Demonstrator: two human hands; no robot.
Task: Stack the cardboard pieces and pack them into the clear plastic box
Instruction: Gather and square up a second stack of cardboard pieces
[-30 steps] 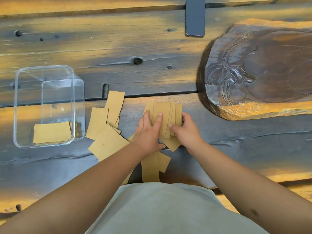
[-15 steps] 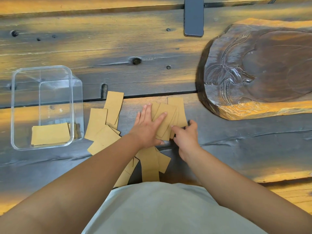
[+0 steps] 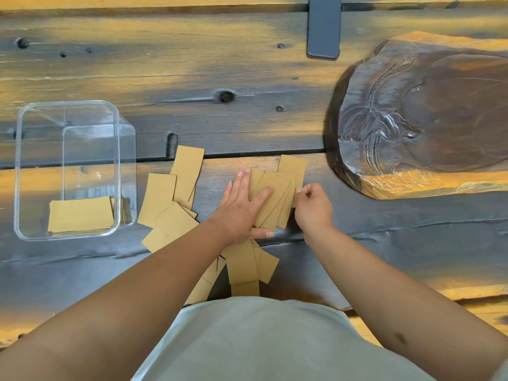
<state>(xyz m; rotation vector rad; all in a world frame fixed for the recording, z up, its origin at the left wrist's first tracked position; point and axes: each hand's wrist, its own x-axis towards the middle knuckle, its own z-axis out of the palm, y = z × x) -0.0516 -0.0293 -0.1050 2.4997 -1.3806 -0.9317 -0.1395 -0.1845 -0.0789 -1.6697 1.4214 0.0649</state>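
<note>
A fan of tan cardboard pieces lies on the dark wooden table, in the middle. My left hand presses flat on the fan's left side, fingers spread on top and thumb against its near edge. My right hand is curled at the fan's right edge, fingertips pinching the pieces there. More loose cardboard pieces overlap to the left, and others lie under my left wrist near my body. The clear plastic box stands at the left with a cardboard stack lying flat in its near end.
A large carved wooden slab fills the right side, close to the fan. A dark phone lies at the far edge. The table has plank gaps and knot holes. My grey shirt is at the bottom.
The gathered pieces have spread into a fan and slid slightly away from me. My left hand has flattened on them. My right hand has shifted to the fan's right edge.
</note>
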